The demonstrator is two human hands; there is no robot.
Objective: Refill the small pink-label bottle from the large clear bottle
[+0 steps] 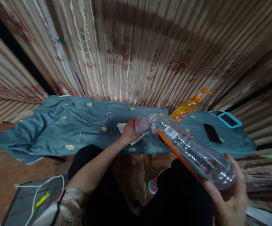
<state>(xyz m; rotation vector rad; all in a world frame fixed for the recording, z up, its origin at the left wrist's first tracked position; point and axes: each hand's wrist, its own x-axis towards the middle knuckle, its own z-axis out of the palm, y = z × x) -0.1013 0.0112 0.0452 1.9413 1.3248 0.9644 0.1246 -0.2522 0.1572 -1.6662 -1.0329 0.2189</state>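
Note:
A large clear plastic bottle [192,152] with an orange label and a barcode lies tilted across my view, its base raised towards me. My right hand [232,191] grips the base, thumb on the near side and fingers round the far side. At the other end my left hand [128,132] is closed round the neck, by the reddish cap [136,125]. White tissue [121,126] shows beneath that hand; whether the fingers also hold it I cannot tell. Nothing can be seen inside the bottle but reflections.
Behind the clear bottle stands an orange pump bottle [185,108]. A black phone [212,133] and a blue-framed digital clock [229,120] lie at the right of the cloth-covered bench [89,117]. Pleated curtains [126,56] hang behind. A grey case [42,197] sits lower left.

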